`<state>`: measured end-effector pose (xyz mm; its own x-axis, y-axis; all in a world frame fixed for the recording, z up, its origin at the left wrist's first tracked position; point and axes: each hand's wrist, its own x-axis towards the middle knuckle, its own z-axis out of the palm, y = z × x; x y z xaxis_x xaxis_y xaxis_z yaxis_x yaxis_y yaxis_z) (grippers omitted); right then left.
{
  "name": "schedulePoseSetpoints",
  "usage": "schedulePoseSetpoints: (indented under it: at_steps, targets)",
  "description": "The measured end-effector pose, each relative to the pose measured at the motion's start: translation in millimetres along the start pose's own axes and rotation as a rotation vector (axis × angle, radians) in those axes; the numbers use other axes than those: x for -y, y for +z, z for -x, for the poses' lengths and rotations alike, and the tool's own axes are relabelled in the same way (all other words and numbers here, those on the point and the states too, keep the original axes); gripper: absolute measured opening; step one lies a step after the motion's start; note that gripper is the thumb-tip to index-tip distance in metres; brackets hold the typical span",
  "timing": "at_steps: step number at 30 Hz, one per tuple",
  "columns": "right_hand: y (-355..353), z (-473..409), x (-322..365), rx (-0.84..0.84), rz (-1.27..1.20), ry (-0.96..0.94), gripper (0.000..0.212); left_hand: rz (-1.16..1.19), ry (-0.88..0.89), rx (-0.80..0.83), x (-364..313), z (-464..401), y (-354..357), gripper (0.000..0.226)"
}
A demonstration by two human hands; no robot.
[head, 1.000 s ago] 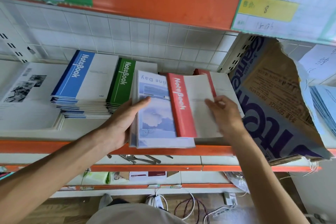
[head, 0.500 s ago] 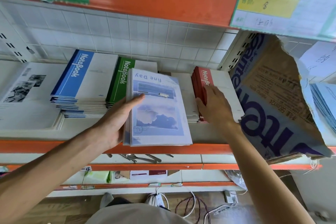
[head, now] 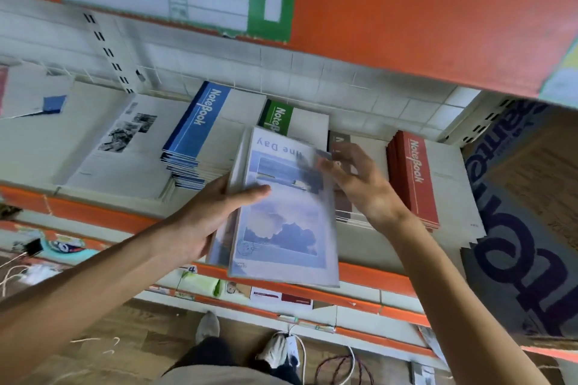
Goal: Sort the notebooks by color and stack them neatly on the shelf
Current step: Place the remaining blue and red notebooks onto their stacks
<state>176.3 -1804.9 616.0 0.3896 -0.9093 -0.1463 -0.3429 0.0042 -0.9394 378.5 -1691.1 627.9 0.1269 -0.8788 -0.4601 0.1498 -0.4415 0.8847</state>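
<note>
shelf (head: 93, 212): orange front edge, pale deck, white tiled wall behind; another orange shelf above with a green arrow label.
cardboard box (head: 525, 228): far right of the sky-print notebook, blue lettering, lying on its side.
blue stack (head: 200, 141): behind and left of the sky-print notebook; blue spine band with white "NoteBook", grey-white cover, many blue edges showing.
red stack (head: 416, 178): right of the sky-print notebook, past the right hand; red spine band, white lettering, grey cover.
green stack (head: 281, 117): directly behind the sky-print notebook, partly hidden by it; green band, white lettering.
brown notebooks (head: 344, 206): just right of the sky-print notebook, under the right hand; mostly hidden.
sky-print notebook (head: 284, 228): pale blue cover, cloud and sea picture, upside-down "Day" text, glossy; top of a small bundle sticking out past the shelf front edge.
left hand (head: 206, 216): grips the bundle's left edge, thumb flat on the cover, fingers under.
right hand (head: 359, 184): fingers spread and loose at the notebook's top right corner; motion blur, cannot tell whether it touches.
</note>
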Motion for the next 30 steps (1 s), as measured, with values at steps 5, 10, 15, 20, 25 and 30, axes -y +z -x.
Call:
schedulePoseSetpoints:
  at_steps: [5,10,15,20,25,30]
  targets:
    - [56.1,-19.5,5.9,0.134,-0.057,0.080,0.032,-0.057,-0.038,-0.087,6.5,26.3,-64.1,0.055]
    - [122.6,-21.3,31.0,0.250,-0.036,0.124,0.042,-0.055,-0.034,-0.160,23.2,54.1,-135.7,0.084]
    - [202.4,-23.4,56.7,0.194,-0.120,0.137,0.047,0.045,0.005,-0.208,33.7,73.6,-215.2,0.058]
    - [307.5,-6.9,84.5,0.151,-0.386,0.264,0.038,0.190,0.043,-0.329,33.1,96.2,-301.4,0.025]
    - [392.1,31.5,99.1,0.364,-0.295,0.240,0.032,0.329,0.026,-0.366,28.3,102.4,-388.4,0.029]
    - [434.4,34.1,104.6,0.300,-0.410,0.273,0.025,0.343,0.065,-0.394,31.5,100.5,-435.2,0.029]
